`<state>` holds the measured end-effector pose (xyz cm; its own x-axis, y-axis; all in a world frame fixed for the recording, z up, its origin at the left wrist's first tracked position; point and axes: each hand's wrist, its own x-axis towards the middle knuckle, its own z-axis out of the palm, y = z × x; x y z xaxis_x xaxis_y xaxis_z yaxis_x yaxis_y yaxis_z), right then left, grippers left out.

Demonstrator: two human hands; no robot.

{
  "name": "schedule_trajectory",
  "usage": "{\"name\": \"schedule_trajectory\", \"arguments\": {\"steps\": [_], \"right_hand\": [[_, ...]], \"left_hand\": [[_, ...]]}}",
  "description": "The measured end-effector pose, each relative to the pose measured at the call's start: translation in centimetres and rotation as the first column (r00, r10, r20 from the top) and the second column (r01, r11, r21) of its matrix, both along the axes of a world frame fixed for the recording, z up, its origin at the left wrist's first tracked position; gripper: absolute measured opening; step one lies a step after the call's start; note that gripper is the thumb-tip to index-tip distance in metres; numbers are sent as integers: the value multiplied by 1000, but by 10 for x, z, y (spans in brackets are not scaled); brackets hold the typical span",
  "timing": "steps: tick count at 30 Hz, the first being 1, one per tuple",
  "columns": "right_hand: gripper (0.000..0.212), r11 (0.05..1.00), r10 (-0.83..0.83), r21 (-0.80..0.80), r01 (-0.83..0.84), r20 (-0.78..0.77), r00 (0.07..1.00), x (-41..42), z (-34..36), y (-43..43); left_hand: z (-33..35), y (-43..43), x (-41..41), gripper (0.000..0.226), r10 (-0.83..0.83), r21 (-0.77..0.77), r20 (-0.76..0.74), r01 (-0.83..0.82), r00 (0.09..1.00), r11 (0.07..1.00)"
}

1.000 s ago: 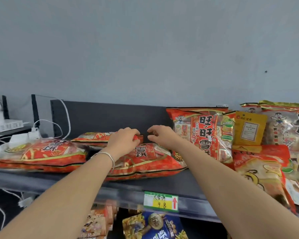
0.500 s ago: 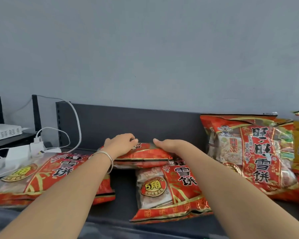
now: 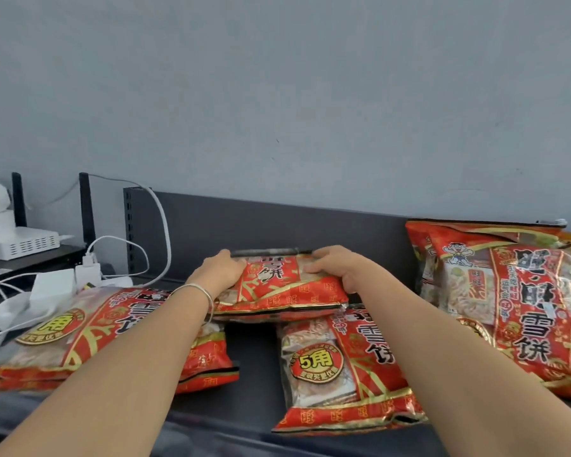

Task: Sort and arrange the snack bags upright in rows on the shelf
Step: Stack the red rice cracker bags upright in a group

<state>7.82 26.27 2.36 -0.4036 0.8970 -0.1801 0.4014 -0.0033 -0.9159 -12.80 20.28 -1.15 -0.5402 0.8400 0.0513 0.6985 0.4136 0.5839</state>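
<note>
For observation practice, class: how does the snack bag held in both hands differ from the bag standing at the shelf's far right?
The held bag is gripped near its top edge by the left hand and right hand; the right-side bag is untouched. The held bag lies low and tilted; the right-side bag leans upright against the back panel. Both are red with gold trim.

Shop: shelf (image 3: 251,384) of snack bags (image 3: 524,298)

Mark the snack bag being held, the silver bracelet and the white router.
held snack bag (image 3: 287,288): head view, middle of its red front.
silver bracelet (image 3: 193,285): head view, band over the wrist.
white router (image 3: 27,245): head view, its vented side.
</note>
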Motion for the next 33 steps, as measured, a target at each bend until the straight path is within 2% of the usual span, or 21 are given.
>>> {"name": "schedule_trajectory", "arguments": {"steps": [2, 4, 5, 7, 9, 11, 13, 15, 17, 19, 21, 23, 25, 28, 33], "right_hand": [[59, 997, 10, 74, -2, -114, 993, 6, 5, 0], [54, 982, 23, 187, 18, -214, 977, 12, 13, -2], [56, 969, 29, 245, 35, -253, 967, 15, 17, -2], [74, 950, 45, 307, 58, -318, 947, 22, 25, -3], [95, 962, 40, 265, 69, -386, 921, 29, 28, 0], [103, 988, -11, 135, 82, -462, 887, 35, 26, 2], [81, 991, -40, 94, 96, -477, 878, 42, 22, 5], [55, 974, -106, 131, 186, -461, 881, 46, 18, 12], [52, 940, -190, 175, 294, -445, 875, 50, 14, 24], [68, 907, -275, 207, 367, -369, 888, 54, 5, 39], [79, 892, -355, 205, 402, -231, 906, 59, -5, 49], [88, 900, -400, 150, 410, -95, 912, 62, -15, 50], [95, 924, -375, 76, 375, -17, 927, 63, -22, 48], [95, 938, -343, 76, 339, 50, 938, 65, -25, 52], [82, 924, -373, 149, 353, 143, 917, 69, -21, 48]], "left_hand": [[5, 1, 2, 66, 57, 111, 226, -84, 972, 990], [10, 3, 3, 76, 58, 230, 491, -193, 869, 954], [12, 5, 2, 77, 9, 291, 591, -224, 807, 930], [15, 5, 7, 72, -101, 375, 692, -237, 715, 896], [17, 1, 17, 58, -194, 469, 702, -240, 686, 850], [15, 2, 26, 60, -275, 546, 689, -232, 670, 805], [14, 4, 38, 66, -348, 607, 658, -197, 668, 770], [16, 10, 49, 68, -406, 663, 594, -137, 695, 736], [17, 20, 56, 67, -445, 687, 541, -69, 713, 724], [16, 29, 62, 64, -461, 667, 470, 39, 753, 744], [9, 41, 65, 64, -447, 601, 429, 122, 785, 790], [1, 47, 69, 69, -413, 531, 443, 138, 795, 836], [-6, 51, 75, 72, -378, 492, 445, 131, 812, 861], [-9, 57, 74, 69, -307, 445, 419, 102, 854, 890], [-11, 65, 71, 66, -289, 378, 367, 142, 884, 915]]}}
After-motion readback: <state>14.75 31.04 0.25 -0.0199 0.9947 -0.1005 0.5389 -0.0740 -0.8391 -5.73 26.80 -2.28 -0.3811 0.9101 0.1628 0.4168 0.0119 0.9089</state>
